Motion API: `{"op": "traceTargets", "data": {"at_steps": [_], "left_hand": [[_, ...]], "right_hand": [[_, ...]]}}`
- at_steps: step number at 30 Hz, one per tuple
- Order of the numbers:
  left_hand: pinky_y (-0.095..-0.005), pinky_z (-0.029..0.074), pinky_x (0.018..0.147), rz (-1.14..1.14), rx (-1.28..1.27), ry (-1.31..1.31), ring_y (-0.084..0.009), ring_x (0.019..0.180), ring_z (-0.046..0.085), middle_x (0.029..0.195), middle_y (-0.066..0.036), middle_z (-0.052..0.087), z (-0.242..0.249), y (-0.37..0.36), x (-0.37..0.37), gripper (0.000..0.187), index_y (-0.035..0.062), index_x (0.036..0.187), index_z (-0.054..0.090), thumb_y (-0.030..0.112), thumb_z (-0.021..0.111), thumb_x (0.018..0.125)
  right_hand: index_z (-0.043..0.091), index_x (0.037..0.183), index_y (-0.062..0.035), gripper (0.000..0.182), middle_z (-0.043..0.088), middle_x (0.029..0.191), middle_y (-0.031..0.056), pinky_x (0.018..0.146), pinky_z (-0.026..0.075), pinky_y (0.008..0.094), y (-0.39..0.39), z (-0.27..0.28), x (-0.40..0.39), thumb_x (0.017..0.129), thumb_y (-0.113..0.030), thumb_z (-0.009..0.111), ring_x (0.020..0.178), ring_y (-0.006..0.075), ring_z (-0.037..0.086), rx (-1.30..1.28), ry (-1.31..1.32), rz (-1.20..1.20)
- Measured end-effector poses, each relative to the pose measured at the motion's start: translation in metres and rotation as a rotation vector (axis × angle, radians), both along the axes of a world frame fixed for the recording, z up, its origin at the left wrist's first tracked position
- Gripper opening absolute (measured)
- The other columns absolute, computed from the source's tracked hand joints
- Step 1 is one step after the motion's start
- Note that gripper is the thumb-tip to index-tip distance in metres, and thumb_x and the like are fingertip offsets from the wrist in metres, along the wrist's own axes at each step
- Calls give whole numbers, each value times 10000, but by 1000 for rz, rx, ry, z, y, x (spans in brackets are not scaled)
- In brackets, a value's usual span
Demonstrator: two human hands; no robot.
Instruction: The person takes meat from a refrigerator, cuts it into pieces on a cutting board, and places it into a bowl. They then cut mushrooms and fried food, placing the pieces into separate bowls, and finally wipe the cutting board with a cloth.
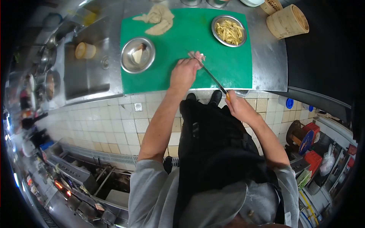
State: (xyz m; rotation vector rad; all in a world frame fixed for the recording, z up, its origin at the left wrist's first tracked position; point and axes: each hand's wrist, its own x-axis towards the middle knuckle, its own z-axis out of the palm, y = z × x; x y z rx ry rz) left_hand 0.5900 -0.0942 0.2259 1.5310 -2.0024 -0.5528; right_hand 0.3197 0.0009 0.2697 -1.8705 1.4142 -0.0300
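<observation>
My right hand point(241, 107) is wrapped around the orange handle of a kitchen knife point(215, 79), near the front edge of the green cutting board point(163, 81). The dark blade slants up and left to a small pinkish piece of meat point(199, 57). My left hand point(185, 73) is closed on that meat, fingers bent over its near side and partly hiding it. To the left, a steel bowl point(129, 66) holds a pale wedge point(137, 56) and a brownish bit. At the board's far right, a steel bowl point(219, 40) is full of yellowish cut strips point(230, 32).
A crumpled beige cloth point(157, 19) lies at the board's back left. A sink point(81, 72) with a yellowish tub point(85, 50) is on the left. Bamboo steamers point(287, 22) stand at the back right. Cooking equipment point(91, 182) lines the area behind me.
</observation>
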Motion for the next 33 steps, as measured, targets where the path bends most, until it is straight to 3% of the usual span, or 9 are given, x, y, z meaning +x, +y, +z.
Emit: {"op": "traceTargets", "data": {"at_steps": [5,9,11,17,28,33], "left_hand": [[-462,559,926,20,-20,35,-365,1073,667,1118,-118,732,0,3,0,237,83,1151,706,87,697,914],[-467,556,913,90,23,94,-372,1060,664,1122,-108,717,0,11,0,230,103,1141,710,96,711,911],[-464,556,901,191,-162,170,-362,1050,665,1130,-94,702,2,21,-1,211,121,1121,716,108,722,911],[-457,567,866,100,-98,99,-337,1031,671,1127,-76,704,-14,21,7,174,121,1098,720,142,728,925],[-454,574,874,53,-25,17,-338,1030,686,1120,-79,730,-6,13,3,172,121,1080,719,106,712,909],[-457,571,900,63,-33,26,-340,1047,691,1150,-90,739,-10,12,3,154,102,1058,719,92,710,904]], "right_hand": [[395,1152,11,253,655,811,331,689,484,614,-30,-18,21,1065,-166,553,830,556,646,-40,-122,25],[402,1159,-1,258,662,840,346,704,490,615,9,3,-9,1066,-184,559,850,559,650,48,-64,-5],[402,1159,-2,260,664,839,344,706,491,621,15,6,-12,1066,-185,562,845,561,650,36,-22,-26],[406,1155,-1,255,672,833,326,703,491,636,18,38,-1,1060,-169,572,820,552,655,-3,11,-71],[401,1135,-2,252,656,820,327,684,484,626,36,14,-3,1046,-148,587,819,552,648,-31,-28,-42],[392,1138,12,252,653,842,342,692,478,621,1,-14,23,1040,-131,576,841,564,640,23,-98,-26]]}}
